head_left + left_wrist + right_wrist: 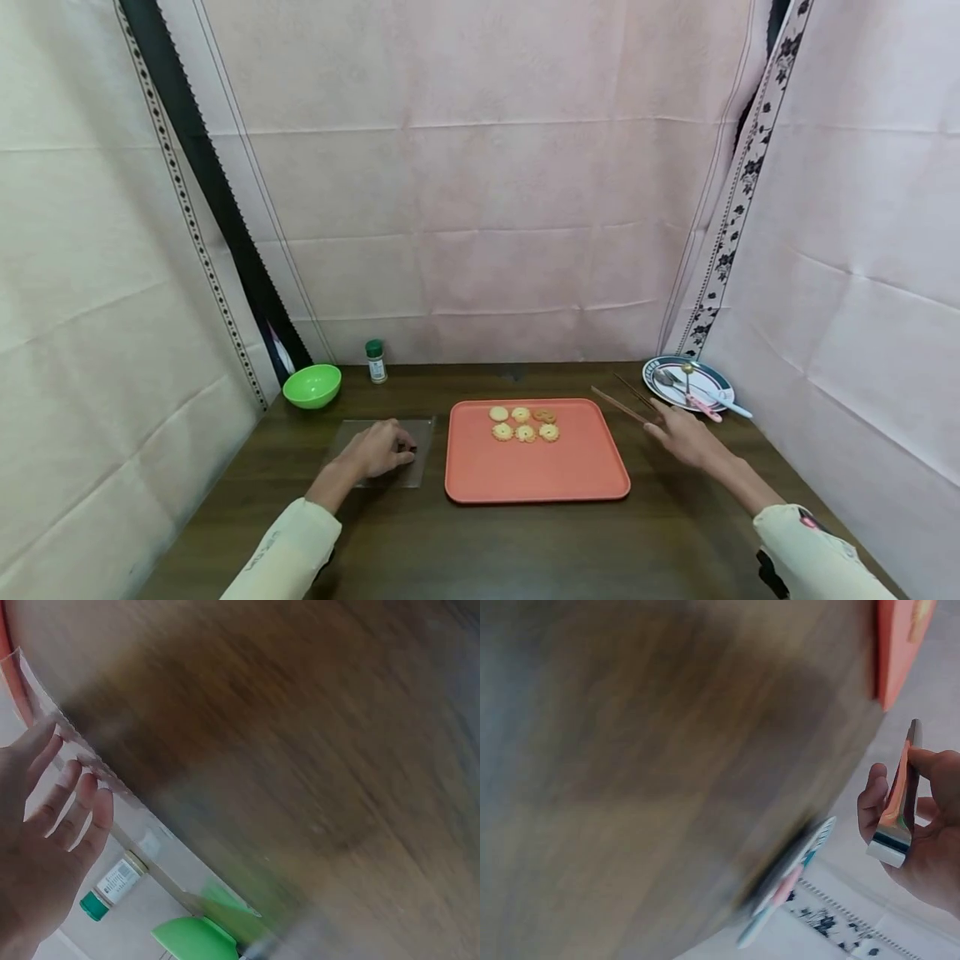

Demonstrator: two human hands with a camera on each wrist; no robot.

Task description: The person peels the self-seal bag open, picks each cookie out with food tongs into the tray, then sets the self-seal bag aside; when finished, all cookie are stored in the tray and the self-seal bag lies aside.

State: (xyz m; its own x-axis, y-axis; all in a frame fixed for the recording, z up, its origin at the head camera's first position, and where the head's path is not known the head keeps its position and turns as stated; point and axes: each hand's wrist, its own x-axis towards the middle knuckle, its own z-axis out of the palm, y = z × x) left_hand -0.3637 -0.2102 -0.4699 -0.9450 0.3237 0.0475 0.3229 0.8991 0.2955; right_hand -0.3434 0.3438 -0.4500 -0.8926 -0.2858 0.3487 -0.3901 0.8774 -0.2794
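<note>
My right hand (678,433) grips a pair of metal tongs (901,796), its thumb and fingers on either side. The two tong arms spread apart toward the tray in the head view. My left hand (382,448) is low over a clear flat sheet (427,432), fingers loosely bent with the fingertips right at its surface. Between the hands lies a coral tray (536,479). Several small round cookies (525,432) sit in two rows toward its far side, pale with scalloped edges; one at the back right (544,415) looks browner.
A green bowl (312,386) and a green-capped shaker bottle (377,364) stand at the back left. At the back right, a blue-rimmed plate (723,385) carries a spoon and other handled utensils. Pale cloth walls (495,250) enclose the wooden table (525,550).
</note>
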